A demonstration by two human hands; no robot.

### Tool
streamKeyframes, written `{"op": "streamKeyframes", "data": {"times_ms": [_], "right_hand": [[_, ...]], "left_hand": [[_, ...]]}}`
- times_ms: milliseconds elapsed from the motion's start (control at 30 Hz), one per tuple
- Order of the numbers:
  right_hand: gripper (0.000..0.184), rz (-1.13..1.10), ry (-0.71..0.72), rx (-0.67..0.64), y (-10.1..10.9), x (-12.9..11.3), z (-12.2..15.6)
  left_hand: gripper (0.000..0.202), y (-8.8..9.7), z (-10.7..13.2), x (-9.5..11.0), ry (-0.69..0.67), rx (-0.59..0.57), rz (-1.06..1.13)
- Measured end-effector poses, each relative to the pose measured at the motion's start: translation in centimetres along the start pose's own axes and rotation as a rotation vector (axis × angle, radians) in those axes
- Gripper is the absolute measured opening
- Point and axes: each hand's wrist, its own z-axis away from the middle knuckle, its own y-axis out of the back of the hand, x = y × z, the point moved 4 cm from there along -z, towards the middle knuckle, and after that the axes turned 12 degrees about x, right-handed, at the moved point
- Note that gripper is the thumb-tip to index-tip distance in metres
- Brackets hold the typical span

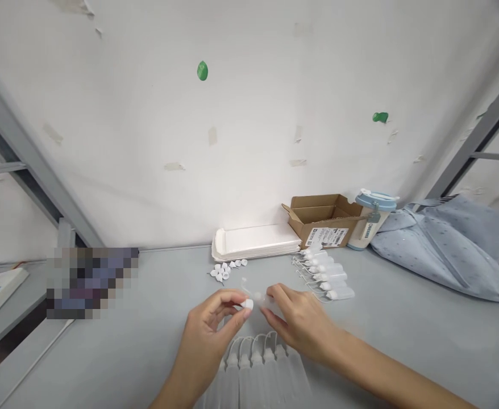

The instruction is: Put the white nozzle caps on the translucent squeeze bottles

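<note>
Left hand (213, 326) pinched shut on small white cap (246, 305), right hand (303, 324) closed around blurred clear bottle (258, 296), the two meeting just above grey worktop (403, 335). Fingertip grip only, so a likely slip: cap dropped among the row of empty bottles (253, 363) beneath the wrists, or that row scattered by a forearm. Beyond, loose caps (226, 271), capped bottles (328, 275), white trays (258, 241), cardboard box (321, 218), cup (371, 218), blue bag (441, 244); white wall (249, 113) dotted with tape scraps.

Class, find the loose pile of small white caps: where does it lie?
In the head view, the small white caps lie centre-table, just in front of the stack of white trays and beyond the left hand.
</note>
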Motion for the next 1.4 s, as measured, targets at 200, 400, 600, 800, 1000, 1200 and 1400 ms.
{"op": "streamKeyframes", "data": {"times_ms": [200,400,600,800,1000,1200,1400], "right_hand": [[0.008,-0.015,0.185,0.210,0.5,-0.9,0.9],[0.014,0.005,0.242,0.230,0.8,-0.9,1.8],[0.006,-0.049,0.205,0.250,0.9,-1.0,2.0],[0.008,-0.152,0.140,0.230,1.2,-0.8,1.7],[0.004,-0.070,0.197,0.292,1.4,-0.9,1.8],[0.003,-0.069,0.230,0.340,1.6,-0.9,1.6],[0.005,-0.104,0.215,0.336,1.6,-0.7,1.6]], "left_hand": [[0.020,-0.5,-0.1,-0.6,0.119,-0.024,0.036],[0.017,-1.0,0.2,-1.0,0.220,-0.086,0.102],[0.010,-0.9,0.2,-0.6,0.189,-0.131,0.126],[0.005,-0.9,0.1,-0.6,0.131,-0.165,0.175],[0.020,-1.1,0.2,-0.7,0.322,-0.189,0.112],[0.032,-1.3,0.7,-0.3,0.268,-0.303,-0.002],[0.019,-1.2,0.7,0.5,-0.040,-0.280,-0.162]]}}
